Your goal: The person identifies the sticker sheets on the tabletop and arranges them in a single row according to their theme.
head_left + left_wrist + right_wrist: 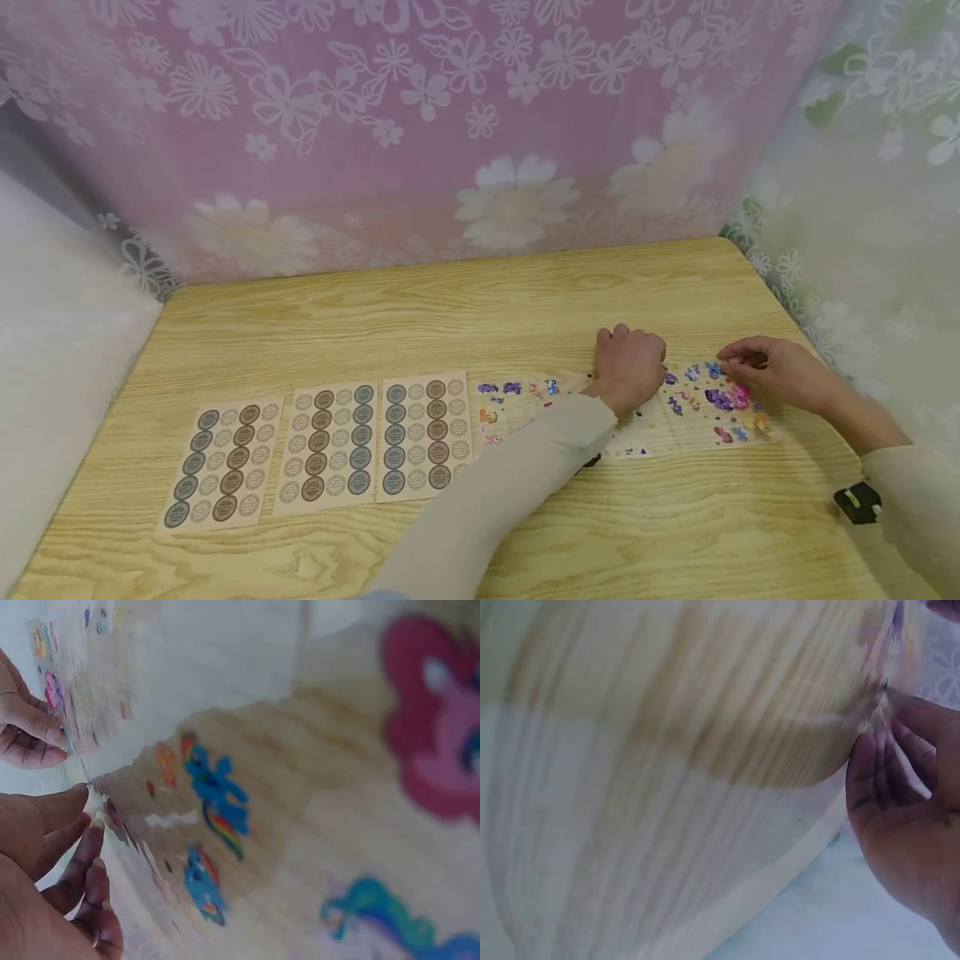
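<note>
At the right of the table lies a clear sheet of pony stickers (pixel 693 427). My left hand (pixel 630 367) pinches its far left corner between thumb and fingers. The right hand (pixel 783 377) pinches the same sheet near its far right corner. In the left wrist view, the left hand (pixel 52 877) is at a sheet edge, and blue pony stickers (pixel 217 791) show close to the camera. The right wrist view has the right hand (pixel 907 787) with thumb and fingertips together at an edge. My left forearm hides part of the clear sticker sheets beside this one.
Three beige sheets of round seal stickers (pixel 225 467) lie in a row on the left of the wooden table (pixel 375 317). A black object (pixel 857 502) is by the right sleeve. Flowered curtains (pixel 517 200) hang behind and on the right.
</note>
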Available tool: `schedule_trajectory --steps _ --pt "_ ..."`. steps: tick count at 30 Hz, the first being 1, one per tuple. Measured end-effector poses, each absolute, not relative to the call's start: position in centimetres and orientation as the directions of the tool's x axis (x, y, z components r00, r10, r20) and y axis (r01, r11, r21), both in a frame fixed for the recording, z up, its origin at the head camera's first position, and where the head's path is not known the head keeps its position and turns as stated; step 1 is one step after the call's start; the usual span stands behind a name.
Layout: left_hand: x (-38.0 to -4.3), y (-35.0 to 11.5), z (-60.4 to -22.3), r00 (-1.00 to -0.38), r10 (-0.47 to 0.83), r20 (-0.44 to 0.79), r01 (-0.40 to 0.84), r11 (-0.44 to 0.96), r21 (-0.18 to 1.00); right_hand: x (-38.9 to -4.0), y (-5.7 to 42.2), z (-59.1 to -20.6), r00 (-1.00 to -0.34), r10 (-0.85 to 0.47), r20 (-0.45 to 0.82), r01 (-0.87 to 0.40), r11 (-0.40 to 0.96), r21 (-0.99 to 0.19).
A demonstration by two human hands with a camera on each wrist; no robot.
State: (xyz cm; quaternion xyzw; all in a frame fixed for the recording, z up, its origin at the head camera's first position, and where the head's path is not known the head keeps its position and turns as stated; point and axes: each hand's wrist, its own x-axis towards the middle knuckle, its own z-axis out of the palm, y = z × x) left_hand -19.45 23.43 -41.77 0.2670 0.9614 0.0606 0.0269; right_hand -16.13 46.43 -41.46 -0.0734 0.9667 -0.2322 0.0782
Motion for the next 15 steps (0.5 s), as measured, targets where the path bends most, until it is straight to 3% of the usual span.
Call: schedule_trajectory --steps 7,15 --pt "-19.9 23.3 -41.6 -0.838 0.546 -0.004 0.546 0.837 -0.038 -16.5 45.6 -41.6 -0.972 -0.227 -0.050 -0.186 0.887 -0.422" --pt "-21.2 20.6 -40.9 -0.859 0.511 0.017 0.511 0.859 0.003 -16.6 45.7 -41.2 -0.972 -0.233 -0.034 -0.200 0.892 -0.406"
